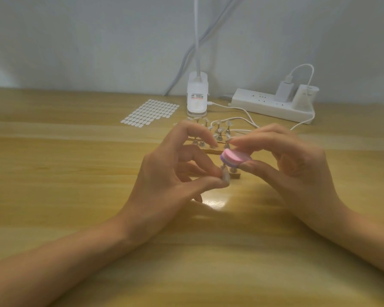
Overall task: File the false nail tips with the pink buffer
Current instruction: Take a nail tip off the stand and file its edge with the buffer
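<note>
My right hand (290,165) pinches a small pink buffer (235,159) with a purple layer, between thumb and fingers, just above the table. My left hand (175,171) pinches a clear false nail tip (226,177) between thumb and middle finger, just below and left of the buffer's edge. Behind both hands stand wooden strips (213,150) with several small metal holders (220,135) carrying more clear nail tips, partly hidden by my fingers.
A sheet of white adhesive tabs (150,113) lies at the back left. A white clip lamp base (197,96) stands at the back centre, and a white power strip (273,105) with plugs and cables lies at the back right on the wooden table (75,185).
</note>
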Tool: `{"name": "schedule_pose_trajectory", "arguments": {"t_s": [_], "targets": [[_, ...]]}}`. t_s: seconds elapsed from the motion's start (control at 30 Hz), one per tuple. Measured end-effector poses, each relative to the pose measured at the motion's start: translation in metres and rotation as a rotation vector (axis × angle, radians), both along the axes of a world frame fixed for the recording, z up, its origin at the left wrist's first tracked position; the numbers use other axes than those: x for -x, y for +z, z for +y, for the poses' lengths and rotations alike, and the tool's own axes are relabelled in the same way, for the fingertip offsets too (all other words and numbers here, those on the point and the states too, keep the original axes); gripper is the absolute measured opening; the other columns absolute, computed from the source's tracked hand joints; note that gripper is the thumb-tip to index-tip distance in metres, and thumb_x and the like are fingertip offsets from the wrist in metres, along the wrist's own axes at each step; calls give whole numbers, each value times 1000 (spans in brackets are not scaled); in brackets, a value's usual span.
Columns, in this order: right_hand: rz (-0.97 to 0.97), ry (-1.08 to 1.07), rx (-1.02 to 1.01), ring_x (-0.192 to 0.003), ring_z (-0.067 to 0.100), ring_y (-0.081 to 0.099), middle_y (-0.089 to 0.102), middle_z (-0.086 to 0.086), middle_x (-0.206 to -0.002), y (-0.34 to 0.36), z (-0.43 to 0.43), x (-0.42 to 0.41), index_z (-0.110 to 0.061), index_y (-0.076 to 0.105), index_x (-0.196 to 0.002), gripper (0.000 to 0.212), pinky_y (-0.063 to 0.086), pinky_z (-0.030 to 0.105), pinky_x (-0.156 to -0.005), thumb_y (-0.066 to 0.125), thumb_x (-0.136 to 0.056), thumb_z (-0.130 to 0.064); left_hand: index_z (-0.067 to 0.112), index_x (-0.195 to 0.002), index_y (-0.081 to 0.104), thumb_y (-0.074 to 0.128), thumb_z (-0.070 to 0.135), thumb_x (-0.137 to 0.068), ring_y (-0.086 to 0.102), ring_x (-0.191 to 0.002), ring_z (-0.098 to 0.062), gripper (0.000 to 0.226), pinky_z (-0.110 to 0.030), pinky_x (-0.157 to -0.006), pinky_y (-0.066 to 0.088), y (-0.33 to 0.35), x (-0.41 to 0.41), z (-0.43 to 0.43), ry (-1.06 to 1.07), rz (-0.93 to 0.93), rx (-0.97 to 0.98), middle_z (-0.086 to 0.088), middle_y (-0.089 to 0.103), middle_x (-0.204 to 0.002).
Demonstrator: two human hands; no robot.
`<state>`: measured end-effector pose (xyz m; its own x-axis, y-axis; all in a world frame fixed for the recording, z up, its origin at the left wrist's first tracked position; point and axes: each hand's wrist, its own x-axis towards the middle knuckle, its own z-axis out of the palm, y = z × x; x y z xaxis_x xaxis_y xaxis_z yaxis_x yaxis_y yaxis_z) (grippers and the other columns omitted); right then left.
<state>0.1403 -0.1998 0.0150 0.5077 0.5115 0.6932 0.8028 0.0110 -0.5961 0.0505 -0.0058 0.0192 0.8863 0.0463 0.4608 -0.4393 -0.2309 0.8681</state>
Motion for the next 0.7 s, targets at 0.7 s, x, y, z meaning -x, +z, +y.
{"name": "schedule_pose_trajectory", "arguments": {"t_s": [0.7], "targets": [[-203, -47, 100, -95, 17, 68, 69, 4, -101, 4, 1, 3, -13, 72, -106, 22, 52, 31, -86, 77, -86, -6, 27, -116, 51, 85, 18, -80, 74, -69, -24, 51, -28, -45, 53, 0, -2, 2, 31, -24, -15, 0, 75, -79]]}}
